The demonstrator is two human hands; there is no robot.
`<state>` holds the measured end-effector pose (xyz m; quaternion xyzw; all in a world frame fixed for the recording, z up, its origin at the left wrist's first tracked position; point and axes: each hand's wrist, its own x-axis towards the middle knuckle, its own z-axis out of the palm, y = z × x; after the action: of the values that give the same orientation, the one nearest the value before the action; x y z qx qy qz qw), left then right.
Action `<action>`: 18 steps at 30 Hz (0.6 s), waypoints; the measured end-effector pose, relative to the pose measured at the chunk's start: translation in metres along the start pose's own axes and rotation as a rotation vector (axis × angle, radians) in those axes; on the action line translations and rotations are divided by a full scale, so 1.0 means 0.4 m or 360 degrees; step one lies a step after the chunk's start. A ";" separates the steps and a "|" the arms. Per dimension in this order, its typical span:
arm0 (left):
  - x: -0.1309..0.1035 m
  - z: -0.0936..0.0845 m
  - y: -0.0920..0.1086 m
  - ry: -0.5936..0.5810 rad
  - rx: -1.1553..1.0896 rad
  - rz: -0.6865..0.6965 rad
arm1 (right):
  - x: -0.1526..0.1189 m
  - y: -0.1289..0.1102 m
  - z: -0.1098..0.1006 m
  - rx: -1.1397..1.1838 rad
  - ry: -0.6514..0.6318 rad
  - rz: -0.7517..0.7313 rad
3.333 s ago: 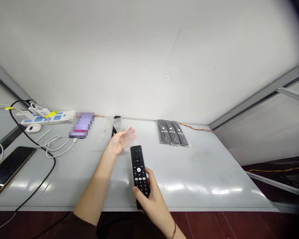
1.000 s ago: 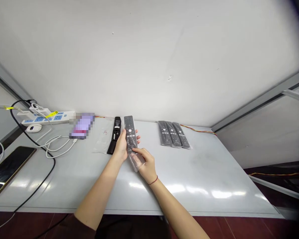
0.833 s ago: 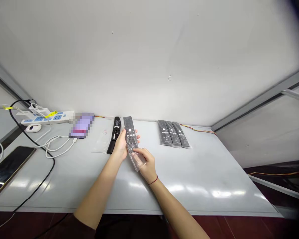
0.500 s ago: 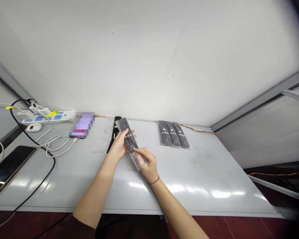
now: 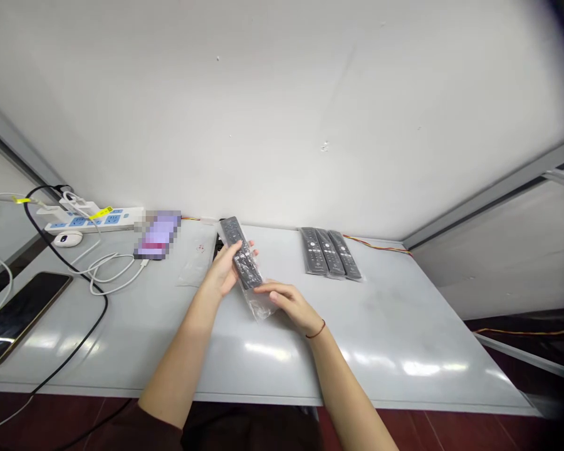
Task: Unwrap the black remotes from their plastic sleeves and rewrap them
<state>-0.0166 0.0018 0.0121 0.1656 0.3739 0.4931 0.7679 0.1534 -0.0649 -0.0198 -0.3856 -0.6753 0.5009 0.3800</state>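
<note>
On the left side of the glossy table (image 5: 395, 351), a dark smartphone (image 5: 23, 313) is lying near a black cable (image 5: 104, 313). Behind it, a white earbud case (image 5: 68, 238) is resting just in front of a power strip (image 5: 94, 219), and a phone with a lit, pixelated screen (image 5: 158, 235) is lying beside the strip. Farther right, a clear plastic bag (image 5: 198, 257) is lying flat, and a black object (image 5: 218, 244) is showing only partly behind the left hand (image 5: 224, 270). That hand is gripping the bagged remote control (image 5: 242, 254), its thumb pressing over the buttons and its fingers curling around the far edge. The remote is slanting above the middle of the table, the loose end of its sleeve (image 5: 262, 305) pointing toward the person. The right hand (image 5: 295, 305) is holding its fingers loosely extended, the index fingertip reaching the remote's lower end; whether it is pinching the sleeve, one cannot tell. Farther right, three bagged remotes (image 5: 329, 253) are lying side by side near the wall (image 5: 282, 113).
</note>
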 end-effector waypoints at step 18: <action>-0.002 -0.001 -0.031 -0.0114 0.0312 -0.0037 | 0.004 0.006 0.065 -0.0747 0.0091 -0.0357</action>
<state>-0.0094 -0.0045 0.0044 0.2531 0.3945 0.4388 0.7667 0.1295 -0.0728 -0.0274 -0.4000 -0.8005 0.2742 0.3523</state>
